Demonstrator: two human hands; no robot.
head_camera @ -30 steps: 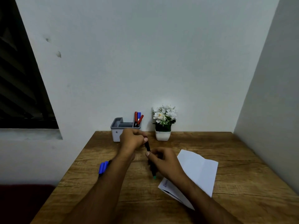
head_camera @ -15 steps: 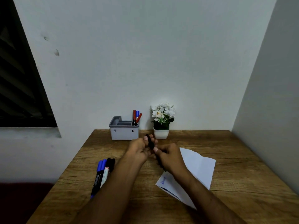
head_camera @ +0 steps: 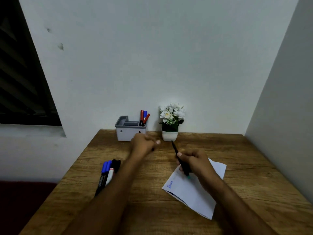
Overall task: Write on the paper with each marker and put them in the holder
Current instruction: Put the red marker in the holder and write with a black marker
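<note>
Half a second back both hands were bunched together around the marker mid-table, and now they've split apart: the left hand (head_camera: 144,144) has swung off toward the holder, curled into a loose fist with a bit of something dark poking out under it, probably the cap, though it's blurry and hard to call. Meanwhile the right hand (head_camera: 194,162) has slid over to the paper and is gripping the black marker (head_camera: 182,161) in a writing hold, uncapped greenish tip (head_camera: 188,175) angled down and right at the sheet; can't tell if it's actually touching. That marker is a slim dark stick, its back end pointing up toward the flower pot. The paper (head_camera: 194,192) is a white folded sheet lying at a slant on the right side of the table, with a small blue scribble near its left corner. Table (head_camera: 152,209) is wood-grain, brownish, with visible streaks. Grey plastic holder (head_camera: 130,131) sits at the back against the wall, boxy with compartments, and has two red markers and a blue one (head_camera: 144,117) standing in its right slot. Just right of it is a little white pot with white flowers (head_camera: 171,122). On the left side, a bunch of spare markers (head_camera: 108,173) lie side by side, blue caps and black caps, one with a white barrel, partly tucked behind the left forearm.
</note>
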